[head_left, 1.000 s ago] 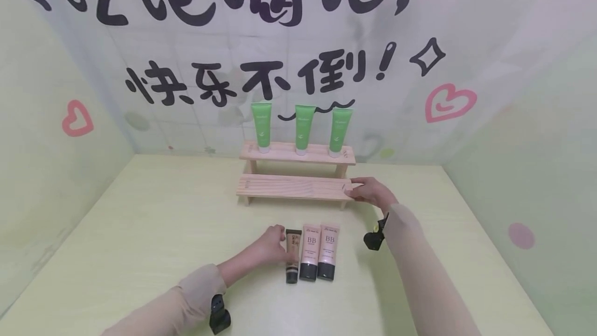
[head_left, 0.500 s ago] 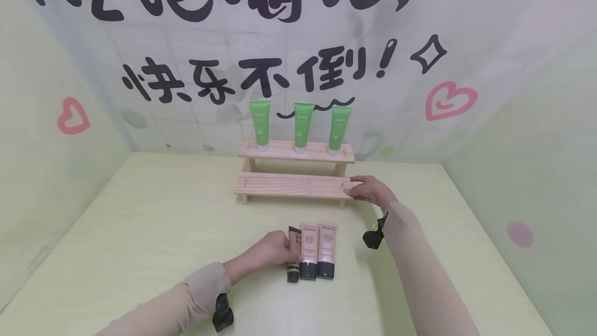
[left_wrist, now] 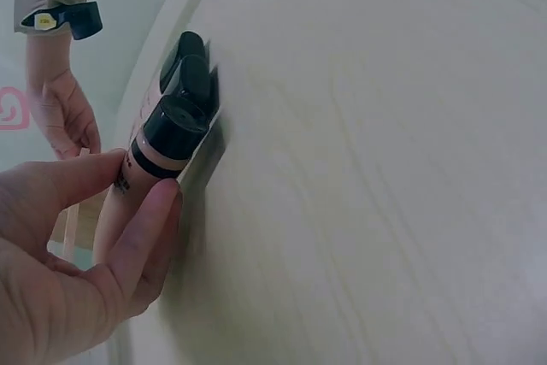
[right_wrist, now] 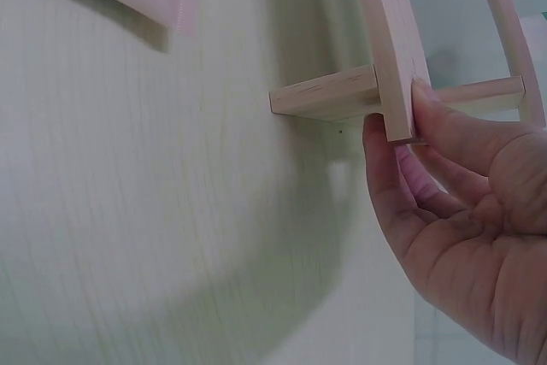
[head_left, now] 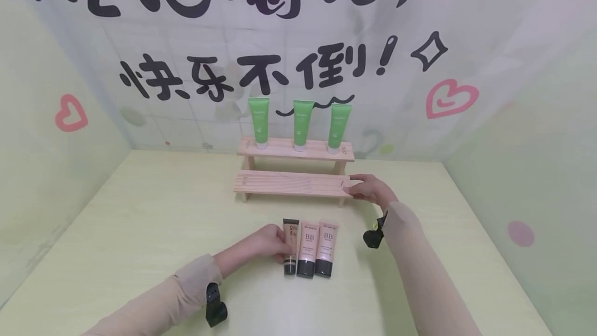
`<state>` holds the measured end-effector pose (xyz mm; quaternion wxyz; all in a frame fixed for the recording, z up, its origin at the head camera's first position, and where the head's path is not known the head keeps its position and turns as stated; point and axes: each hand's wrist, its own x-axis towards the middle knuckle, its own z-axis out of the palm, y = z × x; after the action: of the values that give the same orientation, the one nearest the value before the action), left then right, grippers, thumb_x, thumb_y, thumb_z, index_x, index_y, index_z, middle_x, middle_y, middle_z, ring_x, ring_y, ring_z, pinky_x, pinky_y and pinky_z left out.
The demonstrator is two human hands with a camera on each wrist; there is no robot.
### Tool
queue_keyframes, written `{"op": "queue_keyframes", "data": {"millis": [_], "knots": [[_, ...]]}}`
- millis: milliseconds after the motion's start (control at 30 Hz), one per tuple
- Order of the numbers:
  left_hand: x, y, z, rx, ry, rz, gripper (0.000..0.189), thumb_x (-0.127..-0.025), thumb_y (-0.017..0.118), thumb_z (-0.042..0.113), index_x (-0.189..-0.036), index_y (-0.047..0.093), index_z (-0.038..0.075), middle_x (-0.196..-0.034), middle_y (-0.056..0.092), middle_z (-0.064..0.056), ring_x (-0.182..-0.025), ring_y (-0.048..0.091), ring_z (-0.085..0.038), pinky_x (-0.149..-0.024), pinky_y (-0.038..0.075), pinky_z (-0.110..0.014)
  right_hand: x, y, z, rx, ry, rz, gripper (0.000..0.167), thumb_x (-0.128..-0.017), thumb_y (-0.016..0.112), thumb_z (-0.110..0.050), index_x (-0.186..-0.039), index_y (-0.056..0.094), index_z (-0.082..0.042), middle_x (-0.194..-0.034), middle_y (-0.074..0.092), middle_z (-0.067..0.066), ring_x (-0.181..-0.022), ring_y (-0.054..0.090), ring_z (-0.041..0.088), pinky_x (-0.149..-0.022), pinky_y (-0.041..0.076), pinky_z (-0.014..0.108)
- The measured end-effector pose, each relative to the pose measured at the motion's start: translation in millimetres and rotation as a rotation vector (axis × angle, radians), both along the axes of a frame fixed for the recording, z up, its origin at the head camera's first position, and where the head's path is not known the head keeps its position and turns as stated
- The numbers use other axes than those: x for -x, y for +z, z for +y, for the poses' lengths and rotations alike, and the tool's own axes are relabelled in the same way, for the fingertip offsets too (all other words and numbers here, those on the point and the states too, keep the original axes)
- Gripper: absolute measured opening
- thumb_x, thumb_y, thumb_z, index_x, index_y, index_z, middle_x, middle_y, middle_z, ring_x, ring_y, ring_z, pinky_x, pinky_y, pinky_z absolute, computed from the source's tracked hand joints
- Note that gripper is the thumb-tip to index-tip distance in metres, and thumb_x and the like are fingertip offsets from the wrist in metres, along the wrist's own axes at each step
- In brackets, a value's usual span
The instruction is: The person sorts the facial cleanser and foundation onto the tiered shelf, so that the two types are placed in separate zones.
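Left hand (head_left: pixel 272 241): pinching the brown tube (head_left: pixel 291 234) near its black cap (left_wrist: pixel 177 124), between thumb and fingers.
Brown tube: sitting just left of the pink tubes (head_left: pixel 308 245) (touching the counter (head_left: pixel 186 196) or not, impossible to tell).
Pink tubes: lying side by side.
Right hand (head_left: pixel 373 190): gripping the lower step (head_left: pixel 289 184) of the wooden stand (head_left: pixel 249 163), right end.
Green tubes (head_left: pixel 301 124): standing three abreast on the upper step (head_left: pixel 280 144).

3 pale walls (head_left: pixel 522 170), with black lettering (head_left: pixel 264 82) across the back, enclose a pale yellow tabletop (head_left: pixel 163 211).
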<state>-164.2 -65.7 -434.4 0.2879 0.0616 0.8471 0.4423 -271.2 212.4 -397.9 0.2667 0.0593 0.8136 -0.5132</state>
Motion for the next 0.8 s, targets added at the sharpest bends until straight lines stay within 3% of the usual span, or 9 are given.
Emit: {"op": "queue_keyframes", "data": {"millis": [200, 433, 633, 800], "knots": [[17.1, 11.7, -2.2, -0.050, 0.031, 0.040, 0.042, -0.076, 0.071, 0.015, -0.105, 0.050, -0.008, -0.082, 0.064, -0.011, -0.068, 0.062, -0.016, -0.066, 0.056, -0.026, -1.2, -0.3, 1, 0.019, -0.004, 0.000, 0.066, -0.088, 0.059, -0.012, -0.142, 0.023, 0.002, -0.138, 0.040, 0.022, -0.097, 0.055, 0.010, -0.105, 0.039, 0.036], [34.0, 24.9, 8.7, -0.123, 0.058, 0.083, 0.039, -0.076, 0.069, 0.007, -0.108, 0.050, -0.007, -0.090, 0.061, -0.015, -0.073, 0.062, -0.018, -0.066, 0.057, -0.026, -1.2, -1.9, 0, 0.046, -0.029, -0.009, 0.064, -0.088, 0.057, -0.008, -0.142, 0.023, 0.002, -0.139, 0.037, 0.023, -0.095, 0.054, 0.010, -0.104, 0.041, 0.035], [45.6, 34.7, 21.2, -0.096, 0.046, 0.161, 0.045, -0.074, 0.072, 0.008, -0.110, 0.049, -0.005, -0.094, 0.058, -0.014, -0.077, 0.059, -0.019, -0.066, 0.056, -0.023, 0.5, -1.3, -2, -0.008, -0.048, -0.016, 0.064, -0.089, 0.058, -0.010, -0.142, 0.024, -0.001, -0.138, 0.038, 0.022, -0.091, 0.054, 0.010, -0.099, 0.045, 0.032], [55.1, 44.1, 31.9, -0.091, 0.055, 0.210, 0.042, -0.075, 0.072, 0.012, -0.108, 0.049, 0.000, -0.094, 0.059, -0.012, -0.078, 0.060, -0.018, -0.069, 0.056, -0.028, 1.2, 0.0, -3, -0.025, -0.049, -0.025, 0.064, -0.089, 0.058, -0.011, -0.143, 0.024, -0.002, -0.137, 0.039, 0.020, -0.090, 0.053, 0.010, -0.093, 0.048, 0.027]]}}
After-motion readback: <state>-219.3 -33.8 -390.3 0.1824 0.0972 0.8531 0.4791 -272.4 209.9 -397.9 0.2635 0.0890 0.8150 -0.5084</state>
